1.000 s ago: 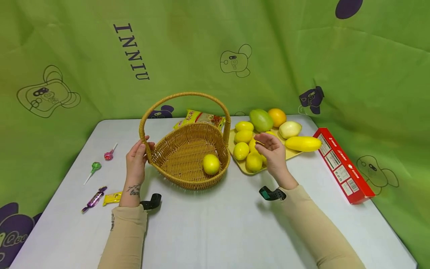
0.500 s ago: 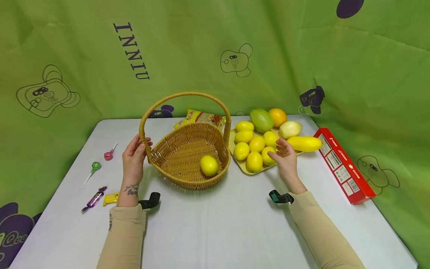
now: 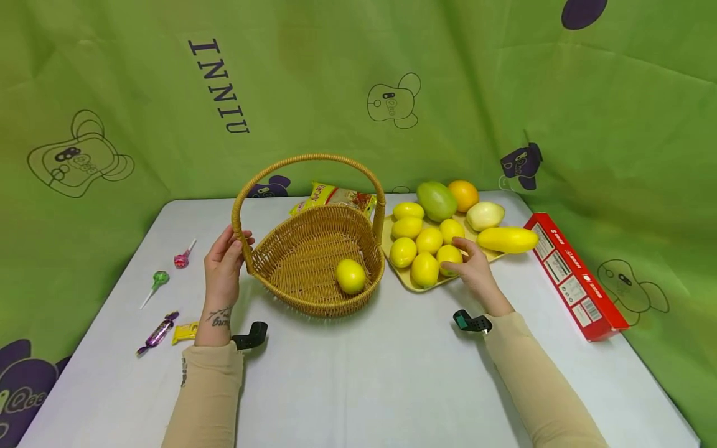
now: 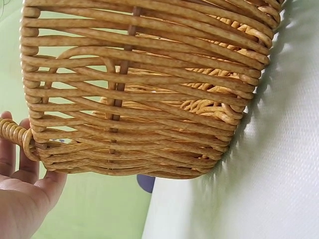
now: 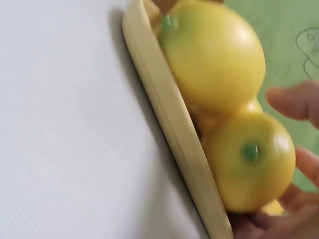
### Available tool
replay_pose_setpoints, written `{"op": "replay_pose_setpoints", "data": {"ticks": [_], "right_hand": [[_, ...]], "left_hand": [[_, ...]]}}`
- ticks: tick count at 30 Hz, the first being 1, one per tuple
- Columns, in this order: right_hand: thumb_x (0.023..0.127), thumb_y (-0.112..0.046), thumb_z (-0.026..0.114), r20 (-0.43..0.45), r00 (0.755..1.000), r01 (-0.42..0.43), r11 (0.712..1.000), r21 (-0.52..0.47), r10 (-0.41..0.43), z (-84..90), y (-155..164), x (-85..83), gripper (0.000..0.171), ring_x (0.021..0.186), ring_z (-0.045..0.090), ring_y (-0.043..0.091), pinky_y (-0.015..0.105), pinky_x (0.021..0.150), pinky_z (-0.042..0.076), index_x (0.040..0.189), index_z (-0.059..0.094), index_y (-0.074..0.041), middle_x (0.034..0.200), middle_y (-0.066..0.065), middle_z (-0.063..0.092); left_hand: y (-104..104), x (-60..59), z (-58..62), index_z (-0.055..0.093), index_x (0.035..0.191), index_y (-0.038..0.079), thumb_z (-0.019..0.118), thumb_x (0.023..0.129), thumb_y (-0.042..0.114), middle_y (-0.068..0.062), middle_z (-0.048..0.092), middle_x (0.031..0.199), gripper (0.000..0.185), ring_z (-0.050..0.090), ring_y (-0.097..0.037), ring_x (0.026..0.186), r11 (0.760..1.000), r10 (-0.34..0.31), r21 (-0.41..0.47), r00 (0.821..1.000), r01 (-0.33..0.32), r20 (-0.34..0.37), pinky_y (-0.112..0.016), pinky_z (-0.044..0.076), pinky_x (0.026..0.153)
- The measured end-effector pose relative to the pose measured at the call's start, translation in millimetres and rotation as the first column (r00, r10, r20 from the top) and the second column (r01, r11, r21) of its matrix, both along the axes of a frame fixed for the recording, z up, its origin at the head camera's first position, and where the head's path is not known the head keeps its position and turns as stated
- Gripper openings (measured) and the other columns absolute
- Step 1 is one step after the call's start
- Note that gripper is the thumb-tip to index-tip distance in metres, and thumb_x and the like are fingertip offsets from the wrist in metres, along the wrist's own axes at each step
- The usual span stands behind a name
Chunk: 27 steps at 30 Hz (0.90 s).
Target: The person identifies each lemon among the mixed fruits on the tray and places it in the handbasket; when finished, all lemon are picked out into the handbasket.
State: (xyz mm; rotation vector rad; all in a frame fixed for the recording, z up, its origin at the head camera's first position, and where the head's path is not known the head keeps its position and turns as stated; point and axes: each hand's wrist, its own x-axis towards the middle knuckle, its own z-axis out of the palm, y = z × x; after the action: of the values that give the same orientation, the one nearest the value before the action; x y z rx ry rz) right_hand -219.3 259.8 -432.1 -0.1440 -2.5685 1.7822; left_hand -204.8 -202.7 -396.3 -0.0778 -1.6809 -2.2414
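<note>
Since a second ago my right hand (image 3: 473,270) has swung off the middle of the lemon pile to the near right side of the yellow tray (image 3: 404,280) and dropped onto the front lemon (image 3: 449,257). Head view: fingers loosely curled round that lemon, thumb on its near side; the right wrist view shows fingertips (image 5: 294,102) past the fruit and the palm under it. I judge the grasp is closing, but the lemon is not lifted, it sits on the tray among the others.

My left hand (image 3: 223,264) has barely shifted: it holds the wicker basket (image 3: 313,261) where the handle meets the rim, fingers wrapped behind the handle, thumb in front. One lemon in the basket (image 3: 350,275) has rolled slightly, otherwise same. So the basket is steadied and the next lemon is about in hand.

Green mango (image 3: 436,200), orange (image 3: 463,194), long yellow fruit (image 3: 506,239), red box (image 3: 577,274), sweets (image 3: 159,328) unchanged.
</note>
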Motion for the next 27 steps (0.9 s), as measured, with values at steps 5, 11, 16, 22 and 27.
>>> {"op": "replay_pose_setpoints", "data": {"ticks": [5, 11, 16, 22, 27], "right_hand": [[0.077, -0.007, 0.072, 0.031, 0.988, -0.152, 0.979, 0.135, 0.150, 3.3, 9.3, -5.6, 0.070, 0.112, 0.045, 0.036, 0.022, 0.081, 0.042, 0.137, 0.037, 0.001, 0.140, 0.022, 0.036], [0.076, -0.011, 0.074, 0.057, 0.980, -0.197, 0.972, 0.128, 0.192, 1.8, 14.9, -9.3, 0.071, 0.111, 0.042, 0.032, 0.030, 0.088, 0.038, 0.137, 0.038, -0.001, 0.138, 0.021, 0.037], [0.077, -0.003, 0.071, 0.017, 0.980, -0.196, 0.980, -0.016, 0.196, 2.8, 20.9, -8.6, 0.067, 0.112, 0.042, 0.020, 0.016, 0.086, 0.042, 0.135, 0.039, -0.003, 0.136, 0.011, 0.039], [0.080, 0.012, 0.059, -0.156, 0.932, -0.357, 0.898, -0.259, 0.326, 14.6, 21.8, -5.7, 0.058, 0.114, 0.041, 0.008, 0.013, 0.090, 0.041, 0.132, 0.042, -0.005, 0.127, -0.006, 0.046], [0.079, 0.014, 0.056, -0.272, 0.837, -0.544, 0.776, -0.320, 0.474, 27.8, 5.4, -1.5, 0.056, 0.117, 0.044, 0.009, 0.018, 0.095, 0.040, 0.131, 0.046, -0.005, 0.130, -0.005, 0.050]], "left_hand": [[-0.2, 0.2, 0.3, 0.052, 0.131, 0.008, 0.054, 0.094, 0.017, 0.000, 0.063, 0.102, 0.038, 0.057, -0.016, 0.099, 1.000, 0.002, 0.011, 1.000, -0.002, -0.003, -0.019, 0.048, 0.084], [0.2, 0.0, -0.2, 0.052, 0.131, 0.008, 0.054, 0.093, 0.017, 0.000, 0.063, 0.102, 0.039, 0.057, -0.016, 0.099, 1.000, -0.002, 0.019, 1.000, 0.002, -0.004, -0.020, 0.048, 0.085], [0.4, -0.3, -1.2, 0.053, 0.131, 0.009, 0.055, 0.093, 0.018, 0.000, 0.064, 0.101, 0.039, 0.057, -0.016, 0.099, 1.000, -0.004, 0.020, 1.000, 0.004, -0.008, -0.021, 0.048, 0.085], [0.8, -1.1, -1.6, 0.054, 0.130, 0.008, 0.054, 0.093, 0.015, 0.000, 0.064, 0.100, 0.037, 0.058, -0.016, 0.098, 0.999, -0.004, 0.035, 1.000, 0.005, -0.021, -0.022, 0.049, 0.084], [1.0, -1.1, -1.4, 0.054, 0.129, 0.008, 0.054, 0.094, 0.015, 0.000, 0.064, 0.100, 0.036, 0.058, -0.017, 0.098, 0.999, 0.000, 0.033, 1.000, 0.001, -0.016, -0.021, 0.049, 0.083]]}}
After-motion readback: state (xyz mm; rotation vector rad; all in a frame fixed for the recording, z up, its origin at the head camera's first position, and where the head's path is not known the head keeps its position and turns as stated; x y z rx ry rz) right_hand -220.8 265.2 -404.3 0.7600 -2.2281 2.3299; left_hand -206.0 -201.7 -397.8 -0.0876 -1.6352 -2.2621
